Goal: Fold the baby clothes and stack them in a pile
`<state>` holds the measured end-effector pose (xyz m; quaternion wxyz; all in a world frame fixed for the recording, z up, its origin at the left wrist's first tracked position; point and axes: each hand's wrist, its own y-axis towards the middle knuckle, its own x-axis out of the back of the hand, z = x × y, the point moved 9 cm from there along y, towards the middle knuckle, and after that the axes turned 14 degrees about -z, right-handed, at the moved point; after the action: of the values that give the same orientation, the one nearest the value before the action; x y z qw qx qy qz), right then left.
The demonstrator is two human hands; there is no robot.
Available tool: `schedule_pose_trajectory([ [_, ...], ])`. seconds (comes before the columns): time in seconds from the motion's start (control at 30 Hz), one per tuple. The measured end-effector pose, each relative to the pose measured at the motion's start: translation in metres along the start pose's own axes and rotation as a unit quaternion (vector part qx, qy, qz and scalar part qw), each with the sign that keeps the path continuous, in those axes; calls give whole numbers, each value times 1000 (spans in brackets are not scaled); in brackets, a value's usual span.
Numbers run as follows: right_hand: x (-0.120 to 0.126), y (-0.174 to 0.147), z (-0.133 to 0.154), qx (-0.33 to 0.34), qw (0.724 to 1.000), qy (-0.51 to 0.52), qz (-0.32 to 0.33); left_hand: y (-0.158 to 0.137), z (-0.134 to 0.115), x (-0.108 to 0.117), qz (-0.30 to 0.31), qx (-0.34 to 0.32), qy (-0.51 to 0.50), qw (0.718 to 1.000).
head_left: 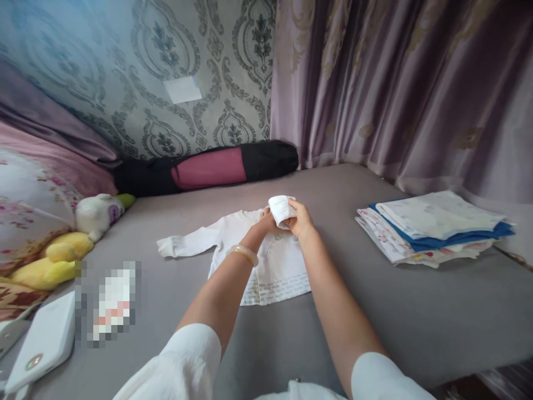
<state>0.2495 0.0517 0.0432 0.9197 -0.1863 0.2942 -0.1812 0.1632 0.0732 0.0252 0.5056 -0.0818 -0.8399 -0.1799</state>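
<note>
A small white long-sleeved shirt (272, 278) lies spread on the grey bed cover, with a faint print on its chest and rows of lettering near the hem. One sleeve stretches out flat to the left. The other sleeve is gathered up at the collar side, its cuff end raised. My right hand (302, 221) is closed on the right side of that white cuff. Against its left side is my left hand (270, 221), fingers bent at the sleeve and partly hidden by the cloth. A pale bangle (244, 254) circles my left wrist.
On the right is a stack of folded clothes (441, 222), white, patterned and blue. A long black and maroon bag (208, 169) lies along the wall. Plush toys (62, 250), a white power bank (44, 341) and a blurred-out item (114, 303) are on the left.
</note>
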Motion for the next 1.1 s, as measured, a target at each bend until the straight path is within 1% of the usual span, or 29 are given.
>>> schedule_pose_trajectory([
  [0.13,1,-1,-1,-7,1000,17,-10,-9,5,9,-28,-19,5,999],
  [0.2,1,-2,-4,-12,1000,13,-19,-18,14,20,-47,-14,-6,999],
  [0.27,2,-3,-8,-6,999,-10,-33,-31,28,36,-86,16,-23,996],
  [0.37,4,-4,-12,33,994,-78,-64,-59,55,62,-148,103,-70,981],
  [0.43,5,-5,-15,57,988,-122,-82,-81,71,72,-176,179,-130,959],
  [0.5,2,-6,-21,58,985,-137,-86,-102,82,74,-196,251,-206,925],
  [0.53,0,-8,-25,51,987,-132,-82,-110,85,73,-204,279,-245,906],
  [0.6,-6,-11,-33,33,990,-118,-65,-122,88,70,-221,314,-311,869],
  [0.67,-13,-15,-40,24,992,-115,-47,-127,88,68,-238,326,-346,847],
  [0.7,-16,-18,-43,23,992,-119,-40,-128,88,67,-243,327,-351,843],
  [0.83,-28,-28,-54,28,988,-152,-6,-129,85,69,-250,315,-359,842],
  [0.93,-37,-34,-66,28,978,-205,28,-131,86,71,-261,321,-371,831],
  [1.0,-41,-37,-72,48,963,-259,50,-131,85,72,-263,316,-370,833],
  [1.03,-44,-39,-73,72,951,-292,65,-130,84,73,-262,308,-366,839],
  [1.07,-47,-40,-73,105,935,-330,80,-129,83,74,-259,297,-359,846],
  [1.1,-50,-42,-72,146,912,-371,96,-128,81,74,-256,287,-351,853],
])
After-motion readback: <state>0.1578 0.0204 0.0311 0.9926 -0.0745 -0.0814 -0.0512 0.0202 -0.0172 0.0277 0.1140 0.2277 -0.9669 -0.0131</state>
